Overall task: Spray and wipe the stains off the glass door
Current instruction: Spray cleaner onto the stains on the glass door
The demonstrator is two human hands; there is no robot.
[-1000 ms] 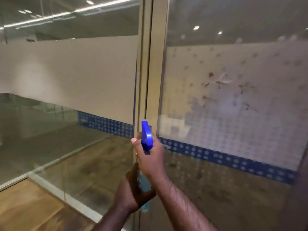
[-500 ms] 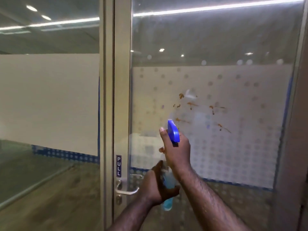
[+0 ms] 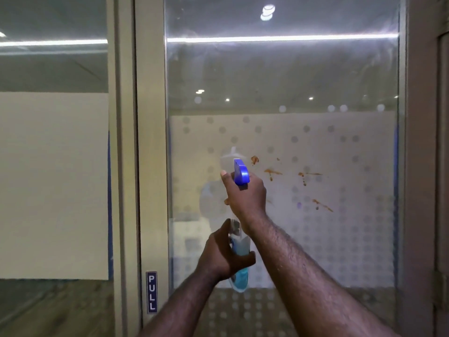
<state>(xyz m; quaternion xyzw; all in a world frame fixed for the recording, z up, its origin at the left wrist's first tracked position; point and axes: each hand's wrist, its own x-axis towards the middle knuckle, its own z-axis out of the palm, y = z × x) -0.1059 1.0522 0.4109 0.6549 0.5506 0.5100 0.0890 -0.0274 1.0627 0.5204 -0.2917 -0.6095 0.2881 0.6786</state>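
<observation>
A frosted, dot-patterned glass door (image 3: 340, 227) in a pale metal frame (image 3: 150, 166) fills the view, a PULL sign (image 3: 151, 292) at seven o'clock. Brown stains (image 3: 272, 172) scatter at about three o'clock from the blue nozzle of the spray bottle (image 3: 240, 249). The right hand (image 3: 245, 198) is closed around the trigger head; the left hand (image 3: 222, 255) is wrapped round the bottle's body. The nozzle seems aimed left of the stains, so the mist may miss them. No cloth is visible, so sprayed liquid could run down and streak.
</observation>
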